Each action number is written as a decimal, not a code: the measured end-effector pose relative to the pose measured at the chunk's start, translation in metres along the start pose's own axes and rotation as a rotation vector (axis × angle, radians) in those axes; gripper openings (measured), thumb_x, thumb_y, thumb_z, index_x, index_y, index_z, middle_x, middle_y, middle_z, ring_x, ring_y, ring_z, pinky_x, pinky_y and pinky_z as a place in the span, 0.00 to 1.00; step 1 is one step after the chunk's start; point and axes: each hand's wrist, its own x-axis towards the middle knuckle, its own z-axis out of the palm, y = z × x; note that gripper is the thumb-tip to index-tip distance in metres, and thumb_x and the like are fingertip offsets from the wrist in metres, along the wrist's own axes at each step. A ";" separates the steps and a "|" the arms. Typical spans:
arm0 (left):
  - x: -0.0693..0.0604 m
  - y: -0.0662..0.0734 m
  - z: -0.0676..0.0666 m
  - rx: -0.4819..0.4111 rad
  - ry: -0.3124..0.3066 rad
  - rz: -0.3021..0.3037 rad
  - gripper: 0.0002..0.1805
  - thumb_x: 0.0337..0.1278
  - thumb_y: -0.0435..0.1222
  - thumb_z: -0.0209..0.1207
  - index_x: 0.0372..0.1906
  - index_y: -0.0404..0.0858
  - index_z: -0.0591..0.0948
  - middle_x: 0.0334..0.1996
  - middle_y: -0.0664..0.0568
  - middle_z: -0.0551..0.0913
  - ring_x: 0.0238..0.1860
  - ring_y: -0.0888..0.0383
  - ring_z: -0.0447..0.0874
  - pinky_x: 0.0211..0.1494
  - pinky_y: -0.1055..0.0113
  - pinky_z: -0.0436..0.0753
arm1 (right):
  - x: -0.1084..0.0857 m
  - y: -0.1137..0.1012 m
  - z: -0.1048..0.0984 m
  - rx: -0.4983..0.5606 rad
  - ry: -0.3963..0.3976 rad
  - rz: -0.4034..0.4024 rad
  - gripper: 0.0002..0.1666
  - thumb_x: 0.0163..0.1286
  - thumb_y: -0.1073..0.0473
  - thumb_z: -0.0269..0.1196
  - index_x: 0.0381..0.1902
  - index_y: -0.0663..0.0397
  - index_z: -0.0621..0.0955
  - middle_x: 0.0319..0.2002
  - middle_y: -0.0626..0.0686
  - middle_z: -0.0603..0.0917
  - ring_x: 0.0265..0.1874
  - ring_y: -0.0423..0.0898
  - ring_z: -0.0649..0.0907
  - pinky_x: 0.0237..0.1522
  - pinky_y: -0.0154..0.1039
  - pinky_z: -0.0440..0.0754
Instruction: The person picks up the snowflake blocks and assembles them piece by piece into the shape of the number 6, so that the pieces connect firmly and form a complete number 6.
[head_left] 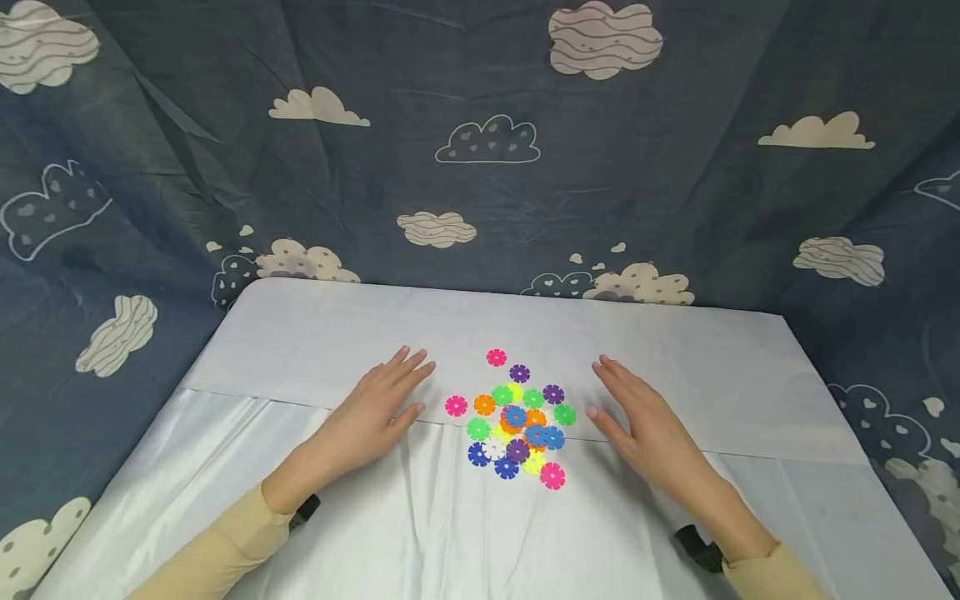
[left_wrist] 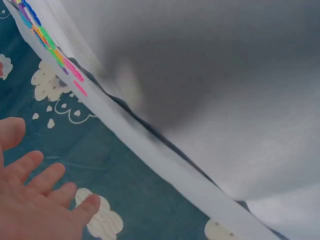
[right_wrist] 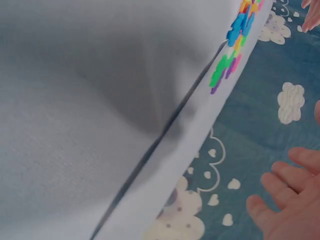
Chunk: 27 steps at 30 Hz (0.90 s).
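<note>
Head view shows multicoloured notched discs (head_left: 517, 417), partly overlapping, between left hand (head_left: 375, 415) and right hand (head_left: 647, 423), both released.

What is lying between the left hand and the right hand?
The head view shows colourful notched discs on the white cloth between the left hand and the right hand.

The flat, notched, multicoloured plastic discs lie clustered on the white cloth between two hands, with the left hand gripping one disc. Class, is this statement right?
Not quite: the left hand grips no disc; the head view shows it empty, apart from the cluster. The discs do lie clustered on the white cloth between it and the right hand.
</note>
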 end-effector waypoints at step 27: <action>0.033 -0.011 0.015 -0.509 -0.107 -0.184 0.19 0.63 0.34 0.62 0.59 0.38 0.80 0.54 0.52 0.81 0.52 0.54 0.79 0.55 0.56 0.78 | 0.030 0.024 0.017 0.406 -0.268 0.134 0.21 0.70 0.60 0.63 0.59 0.58 0.78 0.56 0.54 0.81 0.55 0.53 0.80 0.53 0.49 0.79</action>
